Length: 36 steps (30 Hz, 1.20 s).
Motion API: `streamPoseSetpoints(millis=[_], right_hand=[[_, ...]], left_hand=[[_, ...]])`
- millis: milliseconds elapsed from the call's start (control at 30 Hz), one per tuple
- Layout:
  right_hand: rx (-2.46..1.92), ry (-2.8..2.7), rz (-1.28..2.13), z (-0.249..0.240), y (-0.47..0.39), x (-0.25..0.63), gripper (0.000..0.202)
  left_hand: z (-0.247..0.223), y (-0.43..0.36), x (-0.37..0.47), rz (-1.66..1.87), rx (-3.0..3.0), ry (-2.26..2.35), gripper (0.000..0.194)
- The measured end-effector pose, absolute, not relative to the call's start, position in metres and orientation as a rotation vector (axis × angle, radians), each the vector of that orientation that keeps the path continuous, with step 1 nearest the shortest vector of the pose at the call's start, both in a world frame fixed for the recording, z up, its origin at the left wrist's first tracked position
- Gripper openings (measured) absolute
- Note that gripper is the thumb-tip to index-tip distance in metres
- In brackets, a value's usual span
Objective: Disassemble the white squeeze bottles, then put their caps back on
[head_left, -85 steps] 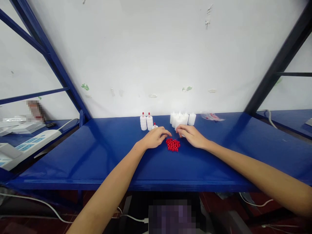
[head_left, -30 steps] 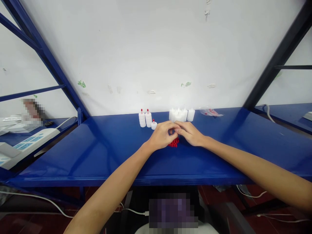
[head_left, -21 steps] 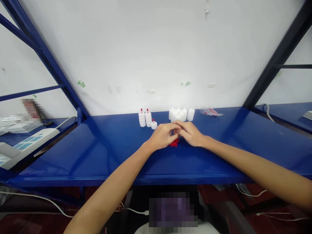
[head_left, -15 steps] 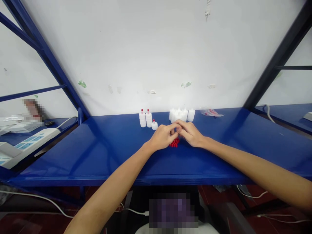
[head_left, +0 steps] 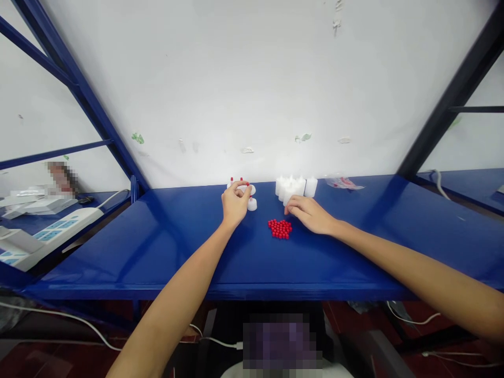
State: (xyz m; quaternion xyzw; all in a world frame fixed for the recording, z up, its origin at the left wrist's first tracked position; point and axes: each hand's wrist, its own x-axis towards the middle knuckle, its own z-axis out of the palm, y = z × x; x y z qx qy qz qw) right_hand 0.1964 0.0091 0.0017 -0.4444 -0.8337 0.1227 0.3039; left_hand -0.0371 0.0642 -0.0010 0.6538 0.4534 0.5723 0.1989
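Note:
My left hand (head_left: 235, 206) is on the left of the blue table, its thumb and fingers pinched at the red tip of a small white squeeze bottle (head_left: 252, 189). That bottle stands among other red-capped white bottles, partly hidden behind my fingers. Just in front of it is a short white bottle (head_left: 252, 205) with a red cap. My right hand (head_left: 310, 212) hovers with loosely bent fingers, no object visible in it. It is nearest to a cluster of white bottles without red caps (head_left: 291, 190) and a pile of small red caps (head_left: 280, 229).
A clear plastic bag (head_left: 343, 182) with red bits lies at the back right of the blue table (head_left: 177, 241). Blue metal posts rise at the left, dark ones at the right. A white power strip (head_left: 59, 231) sits beyond the left edge.
My hands, together above the red caps before, have parted. My left hand has moved left to the capped bottles with a bottle; my right hand stays near the white cluster. The cap pile is uncovered.

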Motion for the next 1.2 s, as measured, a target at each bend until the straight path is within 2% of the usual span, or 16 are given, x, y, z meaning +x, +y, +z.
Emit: streamPoseSetpoints(millis=[167,433,567,633,800,1000,1200], right_hand=[[-1.238,-2.185,0.395,-0.003,0.011,0.197,0.022],[-1.397,-2.051,0.319,-0.009,0.014,0.196,0.029],[-1.365,-1.917,0.345,-0.002,0.007,0.193,0.026],[-1.332,-1.844,0.372,0.002,0.004,0.193,0.021],[-1.241,-1.808,0.456,0.005,0.0,0.195,0.009],[-1.265,-1.937,0.365,0.003,0.004,0.195,0.015],[-1.261,-2.009,0.327,0.0,0.009,0.196,0.026]], left_hand=[[-0.007,0.07,-0.044,1.478,1.974,1.38,0.025],[-0.002,0.056,-0.038,1.369,2.19,1.303,0.026],[0.0,0.044,-0.032,0.963,2.564,0.976,0.021],[0.0,0.041,-0.029,0.785,2.653,0.879,0.024],[0.001,0.043,-0.031,0.615,2.593,0.799,0.035],[0.01,0.043,-0.04,0.469,2.538,0.726,0.046],[0.01,0.043,-0.041,0.444,2.585,0.729,0.041]])
